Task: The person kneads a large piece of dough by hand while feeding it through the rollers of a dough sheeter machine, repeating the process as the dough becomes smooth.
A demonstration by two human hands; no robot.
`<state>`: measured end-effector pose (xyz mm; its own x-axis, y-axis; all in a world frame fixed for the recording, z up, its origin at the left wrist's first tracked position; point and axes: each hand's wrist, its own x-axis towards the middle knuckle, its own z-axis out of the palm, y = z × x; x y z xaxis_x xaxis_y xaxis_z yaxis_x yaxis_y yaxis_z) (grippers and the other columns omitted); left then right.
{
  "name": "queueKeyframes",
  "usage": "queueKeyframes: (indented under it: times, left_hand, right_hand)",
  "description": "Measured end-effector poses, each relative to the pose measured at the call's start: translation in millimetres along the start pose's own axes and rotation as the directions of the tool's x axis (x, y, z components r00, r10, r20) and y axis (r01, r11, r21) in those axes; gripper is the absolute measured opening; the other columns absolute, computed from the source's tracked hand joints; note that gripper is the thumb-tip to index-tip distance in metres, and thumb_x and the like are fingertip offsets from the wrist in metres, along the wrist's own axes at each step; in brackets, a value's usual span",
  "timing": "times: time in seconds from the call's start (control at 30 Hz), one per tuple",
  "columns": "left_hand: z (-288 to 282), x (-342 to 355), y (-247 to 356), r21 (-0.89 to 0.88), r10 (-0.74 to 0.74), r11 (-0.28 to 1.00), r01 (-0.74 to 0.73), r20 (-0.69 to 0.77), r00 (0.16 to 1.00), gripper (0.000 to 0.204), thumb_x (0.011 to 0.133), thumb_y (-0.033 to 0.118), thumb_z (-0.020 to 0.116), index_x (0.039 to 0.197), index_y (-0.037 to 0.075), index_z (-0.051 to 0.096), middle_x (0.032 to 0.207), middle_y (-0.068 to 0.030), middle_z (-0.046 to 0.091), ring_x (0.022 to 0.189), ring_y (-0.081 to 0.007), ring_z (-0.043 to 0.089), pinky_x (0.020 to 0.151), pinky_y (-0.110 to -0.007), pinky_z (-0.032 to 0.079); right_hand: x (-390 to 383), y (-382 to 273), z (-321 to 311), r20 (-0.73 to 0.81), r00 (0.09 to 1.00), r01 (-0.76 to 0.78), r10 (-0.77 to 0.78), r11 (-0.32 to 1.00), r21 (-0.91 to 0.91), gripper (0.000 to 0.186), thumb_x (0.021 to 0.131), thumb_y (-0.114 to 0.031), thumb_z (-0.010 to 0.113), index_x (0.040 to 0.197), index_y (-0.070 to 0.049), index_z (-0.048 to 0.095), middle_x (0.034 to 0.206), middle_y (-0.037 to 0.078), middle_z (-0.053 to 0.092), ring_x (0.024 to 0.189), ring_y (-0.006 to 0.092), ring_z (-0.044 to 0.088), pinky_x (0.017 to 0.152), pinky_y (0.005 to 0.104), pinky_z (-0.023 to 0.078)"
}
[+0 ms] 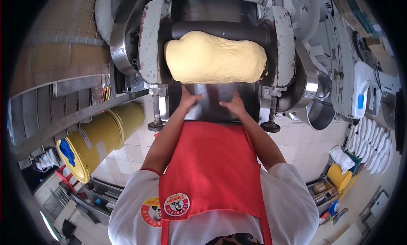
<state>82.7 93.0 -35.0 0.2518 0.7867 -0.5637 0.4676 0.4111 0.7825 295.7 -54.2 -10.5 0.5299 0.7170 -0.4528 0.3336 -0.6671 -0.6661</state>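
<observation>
A large mass of pale yellow dough (216,58) lies across the rollers of a dough sheeter (283,45). Its surface is smooth on the left and slightly wrinkled toward the right. Below the dough slopes a shiny metal plate (212,104). My left hand (188,101) is at the left part of this plate, thumb spread inward and fingers pointing up toward the dough's underside. Opposite it, my right hand (235,104) mirrors that pose, its thumb held apart. Both hands look empty; whether the fingertips touch the dough or plate I cannot tell.
The dark roller (220,31) shows behind the dough. Adjusting screws with black knobs (270,126) hang at both sides of the machine. Yellow barrels (99,135) stand at left beside a metal rack. At right are a steel bowl (318,113) and several stacked white sacks (369,137).
</observation>
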Motion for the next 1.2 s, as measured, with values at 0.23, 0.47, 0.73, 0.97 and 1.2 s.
queueKeyframes:
  times: [0.23, 0.47, 0.73, 0.97, 1.2]
  left_hand:
    - [3, 51, 71, 0.029, -0.072, 0.997, 0.067, 0.492, 0.868, 0.079, 0.075, 0.017, 0.093, 0.143, 0.003, 0.057, 0.143, -0.0121, 0.062, 0.133, -0.0239, 0.053, 0.114, -0.036, 0.040]
    - [-16, 9, 98, -0.150, -0.018, 0.983, 0.105, 0.490, 0.871, 0.081, 0.077, 0.019, 0.092, 0.146, 0.001, 0.054, 0.144, -0.0112, 0.061, 0.132, -0.0239, 0.055, 0.115, -0.036, 0.039]
    - [-17, -60, 201, -0.300, -0.015, 0.946, 0.124, 0.340, 0.940, 0.063, 0.093, 0.031, 0.079, 0.138, -0.005, 0.055, 0.135, -0.0142, 0.064, 0.117, -0.0204, 0.063, 0.099, -0.034, 0.049]
    - [-21, -89, 159, -0.120, 0.534, 0.810, -0.575, -0.258, 0.805, 0.041, 0.098, 0.019, 0.072, 0.131, 0.000, 0.058, 0.121, -0.0082, 0.065, 0.105, -0.0149, 0.062, 0.085, -0.028, 0.051]
    - [-74, -110, 59, -0.104, 0.137, 0.983, -0.152, -0.137, 0.981, 0.030, 0.098, 0.016, 0.070, 0.125, 0.005, 0.064, 0.114, -0.0025, 0.067, 0.097, -0.0098, 0.064, 0.079, -0.026, 0.052]
  right_hand:
    - [83, -25, -16, 0.222, 0.968, 0.045, -0.118, 0.950, 0.309, 0.087, 0.066, -0.022, 0.095, 0.143, -0.006, 0.058, 0.150, 0.015, 0.056, 0.130, 0.0302, 0.058, 0.111, 0.0380, 0.045]
    - [36, -54, -63, 0.356, 0.914, -0.076, -0.193, 0.782, 0.619, 0.083, 0.065, -0.011, 0.086, 0.142, -0.002, 0.057, 0.138, 0.014, 0.064, 0.130, 0.0285, 0.057, 0.112, 0.0380, 0.044]
    - [13, -149, -107, 0.248, 0.951, -0.228, -0.183, 0.124, 0.966, 0.060, 0.083, -0.010, 0.075, 0.137, 0.006, 0.055, 0.126, 0.015, 0.068, 0.116, 0.0264, 0.066, 0.105, 0.0373, 0.050]
    - [-51, -166, -91, -0.510, 0.822, 0.503, -0.254, 0.743, 0.441, 0.050, 0.091, -0.015, 0.075, 0.134, 0.002, 0.057, 0.134, 0.011, 0.058, 0.121, 0.0224, 0.059, 0.101, 0.0335, 0.048]
    - [-38, -31, -67, -0.011, 0.906, -0.055, 0.423, 0.142, 0.988, 0.033, 0.103, -0.022, 0.059, 0.134, -0.010, 0.059, 0.129, 0.004, 0.059, 0.111, 0.0161, 0.058, 0.091, 0.0382, 0.049]
